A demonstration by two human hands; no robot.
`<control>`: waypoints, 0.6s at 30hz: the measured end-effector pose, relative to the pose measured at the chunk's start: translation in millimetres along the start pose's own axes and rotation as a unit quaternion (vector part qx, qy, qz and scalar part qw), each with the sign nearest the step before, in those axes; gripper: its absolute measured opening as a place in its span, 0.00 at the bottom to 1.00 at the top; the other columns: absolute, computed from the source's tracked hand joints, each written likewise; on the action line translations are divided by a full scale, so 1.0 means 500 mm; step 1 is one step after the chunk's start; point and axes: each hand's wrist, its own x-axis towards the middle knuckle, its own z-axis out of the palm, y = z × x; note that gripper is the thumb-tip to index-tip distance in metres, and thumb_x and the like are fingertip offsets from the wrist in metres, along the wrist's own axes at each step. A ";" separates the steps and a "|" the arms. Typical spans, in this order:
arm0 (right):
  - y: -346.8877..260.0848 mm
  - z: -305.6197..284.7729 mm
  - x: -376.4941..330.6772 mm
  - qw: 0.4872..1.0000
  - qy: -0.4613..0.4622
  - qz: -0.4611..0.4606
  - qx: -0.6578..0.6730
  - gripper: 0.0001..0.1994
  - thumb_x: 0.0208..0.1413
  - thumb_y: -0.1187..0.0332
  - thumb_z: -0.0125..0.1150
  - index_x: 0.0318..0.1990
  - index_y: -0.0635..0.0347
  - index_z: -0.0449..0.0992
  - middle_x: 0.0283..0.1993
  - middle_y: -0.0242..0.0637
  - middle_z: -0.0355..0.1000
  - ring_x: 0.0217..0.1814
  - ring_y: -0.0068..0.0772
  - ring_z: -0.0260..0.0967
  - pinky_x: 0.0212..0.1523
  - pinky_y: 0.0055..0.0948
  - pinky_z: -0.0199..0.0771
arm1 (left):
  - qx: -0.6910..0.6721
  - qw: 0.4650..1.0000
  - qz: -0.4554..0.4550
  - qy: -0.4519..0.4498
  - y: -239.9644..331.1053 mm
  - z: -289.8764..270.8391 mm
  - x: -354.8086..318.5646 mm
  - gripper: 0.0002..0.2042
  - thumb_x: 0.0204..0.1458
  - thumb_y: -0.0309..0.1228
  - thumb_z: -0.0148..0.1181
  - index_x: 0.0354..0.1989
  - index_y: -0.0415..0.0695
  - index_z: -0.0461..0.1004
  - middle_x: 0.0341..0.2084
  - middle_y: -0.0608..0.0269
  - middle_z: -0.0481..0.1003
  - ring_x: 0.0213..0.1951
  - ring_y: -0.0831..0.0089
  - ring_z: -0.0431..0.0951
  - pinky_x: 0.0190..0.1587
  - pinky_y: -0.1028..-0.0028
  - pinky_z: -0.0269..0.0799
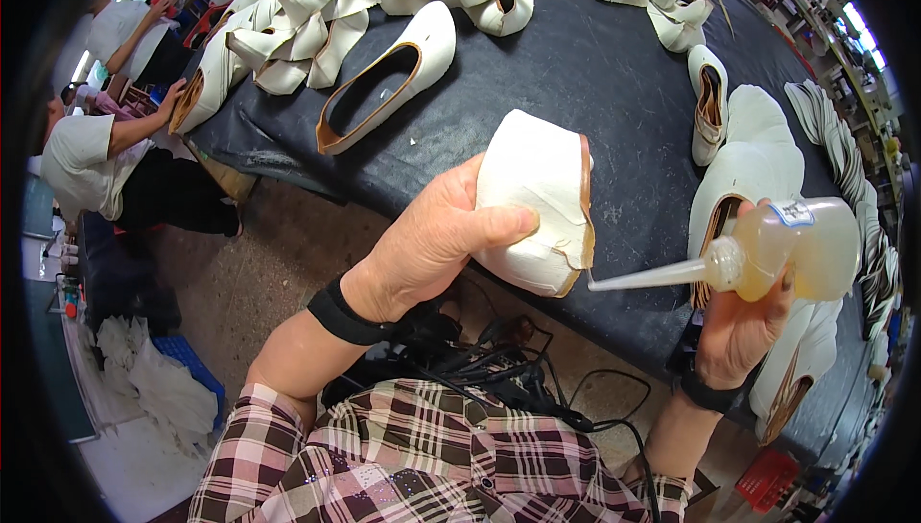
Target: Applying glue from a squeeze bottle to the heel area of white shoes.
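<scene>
My left hand [432,225] is closed around a white shoe upper [537,197] with a tan-brown edge, its thumb pressed on the outer face. The upper is held above the table's near edge. In my right hand [743,331] is a clear squeeze bottle [806,245] of pale yellowish liquid, tipped on its side. Its long thin nozzle [643,279] points left, and the tip is at or very close to the upper's lower brown edge; I cannot tell whether they touch. Another white shoe upper [432,48], its brown-lined opening facing up, lies farther off on the table.
White uppers are heaped along the back of the black-covered table [614,91]. More uppers [748,158] are stacked at the right, partly behind the bottle. Cables [537,360] hang before my body. A co-worker [106,158] stands at the left, hand on a stack. A red box [767,480] is lower right.
</scene>
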 end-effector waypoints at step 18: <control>0.007 0.033 -0.011 0.999 0.000 -0.025 -0.027 0.34 0.45 0.65 0.58 0.58 0.59 0.47 0.59 0.49 0.48 0.62 0.45 0.45 0.56 0.45 0.57 | 0.010 1.000 -0.017 -0.002 -0.004 0.010 0.008 0.27 0.41 0.28 0.58 0.50 0.36 0.56 0.42 0.59 0.67 0.44 0.74 0.68 0.49 0.75 0.62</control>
